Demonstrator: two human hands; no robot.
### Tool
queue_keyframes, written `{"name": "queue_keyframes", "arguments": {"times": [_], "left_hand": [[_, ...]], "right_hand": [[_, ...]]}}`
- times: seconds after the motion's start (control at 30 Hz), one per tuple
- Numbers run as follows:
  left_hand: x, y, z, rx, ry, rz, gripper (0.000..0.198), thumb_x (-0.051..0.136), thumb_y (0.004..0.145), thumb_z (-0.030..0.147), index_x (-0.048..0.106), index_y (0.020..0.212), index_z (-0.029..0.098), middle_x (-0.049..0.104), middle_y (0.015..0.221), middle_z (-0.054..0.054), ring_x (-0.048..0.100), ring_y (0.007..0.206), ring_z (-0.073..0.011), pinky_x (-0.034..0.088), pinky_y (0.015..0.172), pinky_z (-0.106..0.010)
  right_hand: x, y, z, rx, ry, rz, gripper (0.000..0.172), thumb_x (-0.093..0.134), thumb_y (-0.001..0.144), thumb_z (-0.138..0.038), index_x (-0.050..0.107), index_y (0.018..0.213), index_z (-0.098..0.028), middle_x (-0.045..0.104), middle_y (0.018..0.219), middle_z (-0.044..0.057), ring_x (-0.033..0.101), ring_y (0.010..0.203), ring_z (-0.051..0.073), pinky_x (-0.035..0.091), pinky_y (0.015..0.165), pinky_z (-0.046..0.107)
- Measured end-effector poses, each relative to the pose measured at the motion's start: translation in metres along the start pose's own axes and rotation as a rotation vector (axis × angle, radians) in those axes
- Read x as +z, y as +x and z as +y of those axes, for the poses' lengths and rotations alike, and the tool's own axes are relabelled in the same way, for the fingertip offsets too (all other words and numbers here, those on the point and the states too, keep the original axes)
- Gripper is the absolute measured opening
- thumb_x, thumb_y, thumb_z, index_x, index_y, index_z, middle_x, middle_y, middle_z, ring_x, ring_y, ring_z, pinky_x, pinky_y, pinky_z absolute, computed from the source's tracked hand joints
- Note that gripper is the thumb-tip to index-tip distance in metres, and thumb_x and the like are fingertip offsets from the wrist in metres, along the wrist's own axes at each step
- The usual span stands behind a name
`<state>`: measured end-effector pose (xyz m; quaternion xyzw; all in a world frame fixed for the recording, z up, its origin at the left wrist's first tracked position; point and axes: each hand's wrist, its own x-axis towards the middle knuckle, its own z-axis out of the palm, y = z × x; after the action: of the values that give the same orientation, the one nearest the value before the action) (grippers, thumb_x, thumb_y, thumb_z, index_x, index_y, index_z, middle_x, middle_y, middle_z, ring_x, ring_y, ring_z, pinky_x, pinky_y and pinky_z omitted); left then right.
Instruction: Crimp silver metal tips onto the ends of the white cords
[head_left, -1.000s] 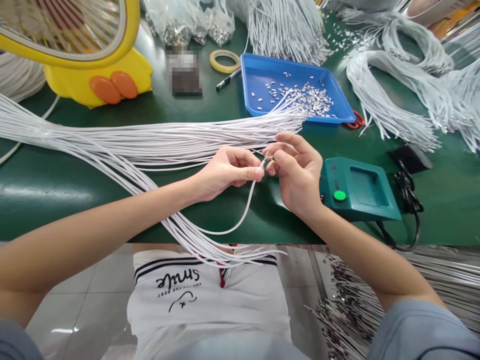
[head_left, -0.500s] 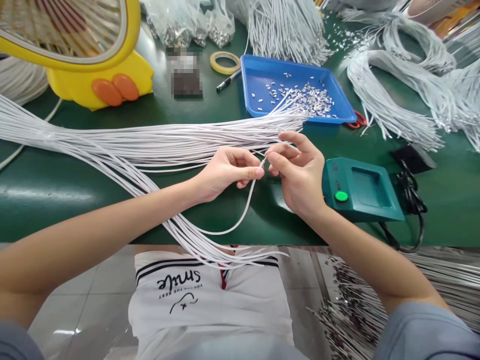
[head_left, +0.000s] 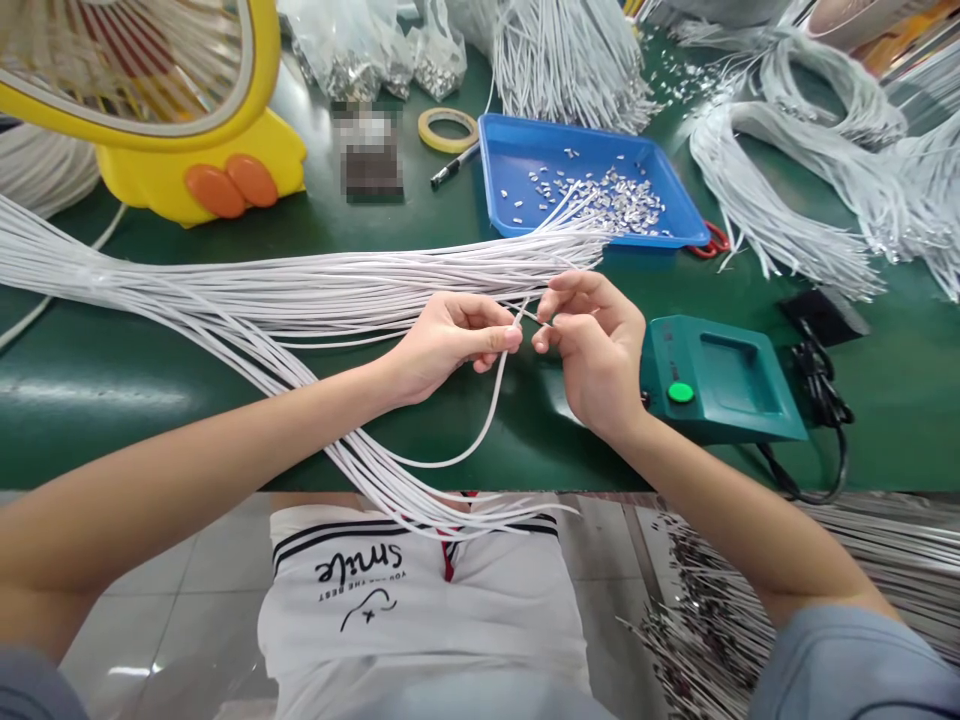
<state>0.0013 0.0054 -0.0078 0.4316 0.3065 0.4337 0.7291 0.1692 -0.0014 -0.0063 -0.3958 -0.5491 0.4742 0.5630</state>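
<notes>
My left hand [head_left: 450,345] pinches the end of one white cord [head_left: 484,425] that loops down toward the table's front edge. My right hand [head_left: 592,345] meets it fingertip to fingertip, its thumb and forefinger closed on something small at the cord's tip; I cannot make out what. Both hands hover above the green table [head_left: 150,370], just in front of a long bundle of white cords [head_left: 300,285] that runs from the left edge to the blue tray [head_left: 517,160]. The tray holds several small metal clips [head_left: 622,195].
A green box with a round green button [head_left: 716,380] stands right of my right hand, its black cable [head_left: 821,390] beside it. A yellow duck-shaped fan [head_left: 187,110], tape roll [head_left: 448,128], pen [head_left: 454,163], bags of clips [head_left: 360,50] and more cord bundles [head_left: 780,190] sit behind.
My right hand's fingers have curled in from a spread pose to a tighter pinch at the cord's tip. The left hand has stayed nearly still.
</notes>
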Motion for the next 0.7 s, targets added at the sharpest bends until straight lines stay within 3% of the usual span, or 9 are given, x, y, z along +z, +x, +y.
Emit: {"name": "queue_keyframes", "arguments": {"times": [0.1, 0.47, 0.7], "left_hand": [[-0.0014, 0.0005, -0.0013, -0.002, 0.014, -0.016, 0.032, 0.091, 0.055, 0.028, 0.068, 0.067, 0.009, 0.065, 0.061, 0.000, 0.050, 0.047, -0.0028, 0.040, 0.045, -0.015], [-0.0020, 0.0015, -0.0050, 0.010, 0.012, -0.050, 0.032, 0.093, 0.051, 0.024, 0.070, 0.067, 0.009, 0.065, 0.058, 0.001, 0.053, 0.047, -0.0033, 0.043, 0.045, -0.014], [-0.0010, -0.0013, -0.0079, -0.043, 0.027, -0.046, 0.030, 0.090, 0.060, 0.028, 0.072, 0.075, 0.009, 0.071, 0.067, -0.003, 0.067, 0.058, -0.0107, 0.056, 0.055, -0.018]], "right_hand": [[0.0019, -0.0001, -0.0019, 0.039, -0.002, 0.002, 0.020, 0.068, 0.075, -0.027, 0.064, 0.094, -0.025, 0.065, 0.083, 0.001, 0.060, 0.076, 0.015, 0.051, 0.055, 0.025], [0.0034, 0.0001, -0.0025, 0.021, 0.018, -0.051, 0.030, 0.079, 0.071, -0.024, 0.063, 0.096, -0.024, 0.062, 0.067, -0.005, 0.058, 0.060, 0.010, 0.052, 0.062, 0.027], [0.0060, -0.0005, -0.0071, 0.207, 0.199, -0.061, 0.033, 0.080, 0.065, -0.020, 0.060, 0.091, -0.022, 0.061, 0.064, -0.006, 0.054, 0.054, 0.008, 0.048, 0.055, 0.024]]}}
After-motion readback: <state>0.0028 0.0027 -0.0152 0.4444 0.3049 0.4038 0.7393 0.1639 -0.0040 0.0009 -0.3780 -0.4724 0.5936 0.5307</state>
